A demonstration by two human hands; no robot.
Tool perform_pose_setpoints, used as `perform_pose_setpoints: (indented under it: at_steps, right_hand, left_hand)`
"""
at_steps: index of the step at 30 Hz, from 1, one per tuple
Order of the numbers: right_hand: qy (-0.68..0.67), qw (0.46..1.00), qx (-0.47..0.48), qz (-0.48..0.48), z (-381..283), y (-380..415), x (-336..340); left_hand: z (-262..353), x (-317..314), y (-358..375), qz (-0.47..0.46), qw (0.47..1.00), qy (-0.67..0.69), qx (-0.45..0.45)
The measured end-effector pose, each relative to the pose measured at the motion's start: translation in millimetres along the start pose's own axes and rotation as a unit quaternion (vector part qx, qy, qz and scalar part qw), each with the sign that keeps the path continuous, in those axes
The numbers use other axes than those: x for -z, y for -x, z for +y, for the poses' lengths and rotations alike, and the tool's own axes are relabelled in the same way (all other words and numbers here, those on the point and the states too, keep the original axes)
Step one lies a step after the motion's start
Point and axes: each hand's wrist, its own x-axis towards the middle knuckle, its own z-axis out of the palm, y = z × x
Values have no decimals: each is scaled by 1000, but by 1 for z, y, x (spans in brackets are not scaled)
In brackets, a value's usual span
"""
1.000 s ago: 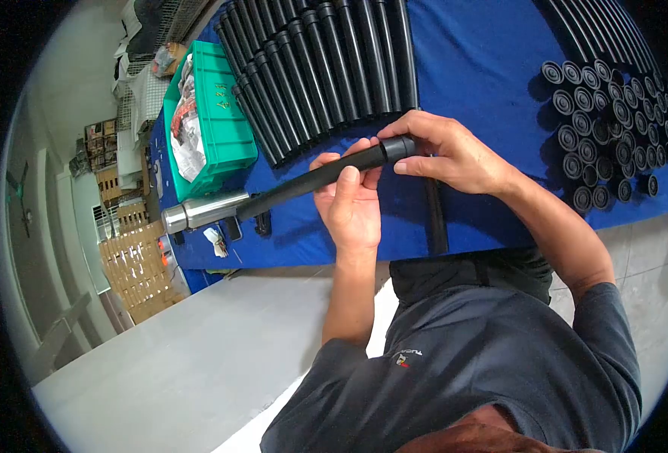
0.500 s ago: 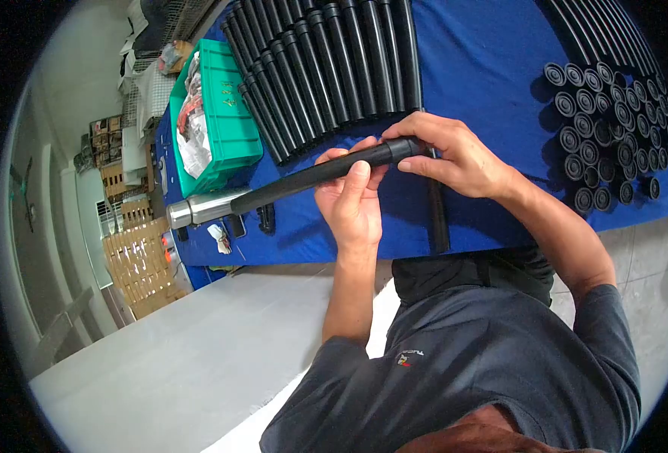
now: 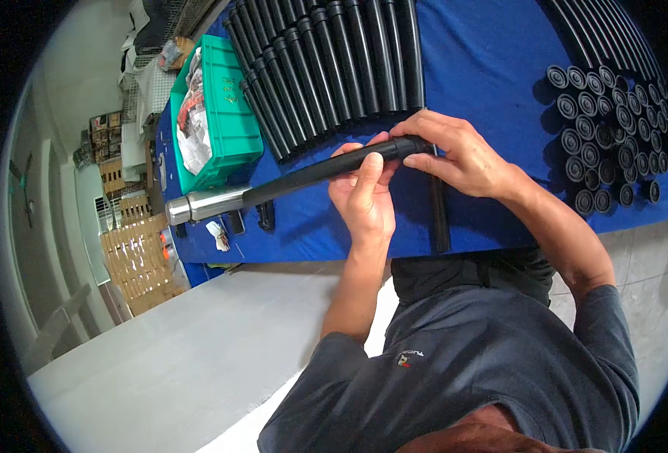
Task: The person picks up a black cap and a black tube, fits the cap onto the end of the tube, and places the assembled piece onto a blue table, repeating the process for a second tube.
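A long tube, black along most of its length [image 3: 296, 181] with a shiny silver metal end [image 3: 213, 204], is held slantwise above the blue cloth. My left hand [image 3: 366, 198] is closed round the black part, thumb on top and fingers behind. At the tube's right end, my right hand [image 3: 466, 157] pinches a wider black collar [image 3: 403, 146] between thumb and fingers. Just below that hand lies another black tube [image 3: 440, 215] on the cloth, partly hidden.
Several black tubes [image 3: 334, 68] lie in rows on the blue cloth [image 3: 485, 60]. A green crate [image 3: 232, 113] with wrapping inside stands at left. Round black caps [image 3: 587, 151] and thin rods [image 3: 606, 30] are at right. Small items, including a black part [image 3: 266, 217], lie near the front edge.
My left hand has slid a little to the right, closer to my right hand. Slightly more of the silver end shows. My right hand stays at the collar.
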Motion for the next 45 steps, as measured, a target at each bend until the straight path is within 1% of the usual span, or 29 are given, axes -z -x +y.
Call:
perform_pose_setpoints:
  at_steps: [3, 7, 9, 10, 12, 13, 15, 16, 17, 18, 20, 22, 23, 26, 29, 32, 35, 38, 39, 42, 45]
  right_hand:
    - [7, 1000, -22, -18, -3, 1, 1]
    - [17, 999, -36, -23, -2, 0, 0]
    - [-3, 996, -87, -30, -10, -4, 3]
    - [-10, 993, -112, -34, -13, -6, 6]
    - [-28, 997, -72, -21, -1, -3, -3]
    - [-36, 998, -52, -15, 4, -3, -5]
    - [-46, 991, -120, -34, 5, -1, 2]
    - [-50, 986, -153, -44, 2, -3, 7]
    - [-75, 966, -239, -70, -3, -6, 12]
    - [-74, 964, -247, -70, -4, -6, 13]
    - [-73, 960, -261, -73, -5, -8, 12]
    - [11, 985, -158, -62, 7, -3, 5]
    - [52, 991, -106, -57, 12, 0, 2]
    - [64, 990, -110, -55, 9, 0, 0]
    - [65, 989, -116, -58, 11, 0, 0]
    - [74, 992, -84, -58, 13, -1, 2]
    - [26, 998, -57, -12, 9, -3, -1]
    - [28, 992, -115, -53, 5, -3, 8]
    - [-2, 979, -184, -91, 3, -5, 10]
    - [2, 987, -141, -80, 5, -2, 8]
    - [-21, 983, -162, -87, 6, -1, 7]
  left_hand:
    - [-1, 2, 0, -12, 1000, 3, 3]
    - [-5, 10, -3, -7, 997, 63, 43]
    - [-10, 16, -3, -18, 993, 101, 62]
    - [-15, 18, -4, -37, 993, 93, 55]
    - [-25, 23, -3, -76, 993, 75, 45]
    - [-29, 26, -4, -92, 989, 92, 64]
    - [-29, 37, -4, -122, 980, 123, 102]
    - [-27, 42, -5, -113, 976, 162, 92]
    - [-24, 47, -9, -106, 970, 202, 82]
    - [-21, 53, -12, -97, 963, 241, 73]
    - [-27, 74, -14, -90, 959, 256, 78]
    - [-35, 85, -14, -96, 954, 269, 93]
    - [-40, 88, -10, -83, 951, 281, 99]
    - [-39, 86, -7, -77, 959, 262, 77]
    - [-39, 88, -9, -101, 954, 270, 85]
    - [-36, 81, -8, -67, 956, 265, 102]
    - [-39, 86, -9, -103, 949, 282, 91]
    - [-39, 87, -9, -98, 945, 298, 94]
    - [-38, 87, -10, -100, 946, 295, 96]
    - [-38, 88, -9, -94, 948, 286, 103]
    - [-38, 89, -9, -93, 948, 286, 104]
